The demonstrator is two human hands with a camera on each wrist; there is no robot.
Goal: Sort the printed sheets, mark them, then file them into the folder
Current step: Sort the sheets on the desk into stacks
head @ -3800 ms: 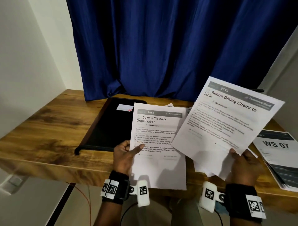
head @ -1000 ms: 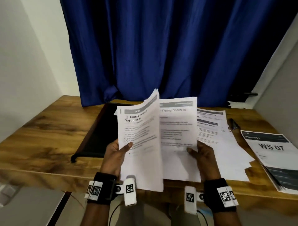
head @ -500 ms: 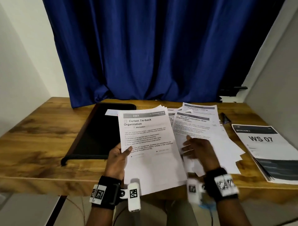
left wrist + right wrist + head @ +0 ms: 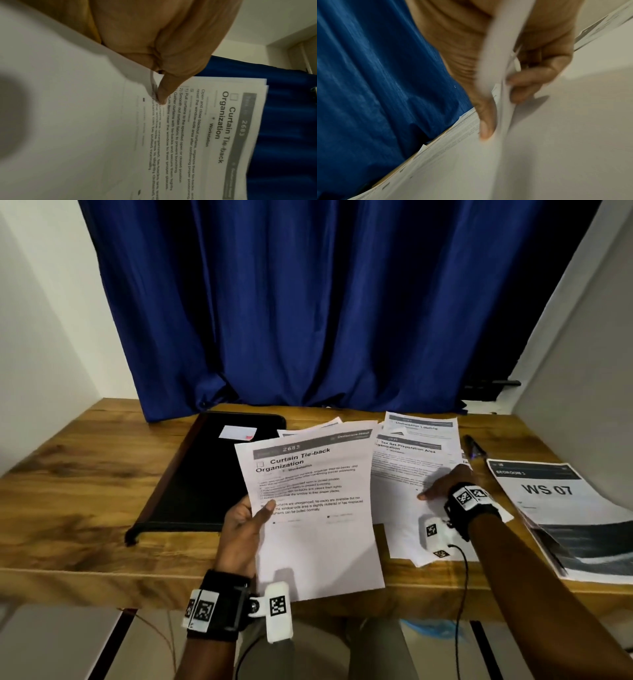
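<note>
Head view has the left hand [image 4: 241, 529] pinching a thin stack of printed sheets [image 4: 308, 508] by its left edge, thumb on top over the text and fingers curled underneath, with the "Curtain Tie-back Organization" page facing up. The left wrist view confirms that thumb [image 4: 163, 97] pressing on the top page, and you can see a few page edges fanned at the far corner, so it's more than one sheet. The right hand [image 4: 442, 484] is down on the loose pile of sheets [image 4: 421, 470] spread over the tabletop [image 4: 85, 481]; in the right wrist view its thumb and fingers are closed on the edge of a sheet or two, lifting them.

Handling-wise this is just paper: super light, floppy, and it slides on itself. A pinch at one edge lets the far side droop, so supporting it mid-edge with fingers spread under seems the safer bet. Peeling one sheet off the pile probably needs a thumb slide first.

The black folder [image 4: 212, 470] lies shut to the left, a pen [image 4: 474, 447] sits just past the pile, and a "WS 07" booklet [image 4: 561, 508] is on the right.

Hard to tell: how many sheets each hand has, since the right wrist view is blurry. Pages lower in the pile are mostly covered.
</note>
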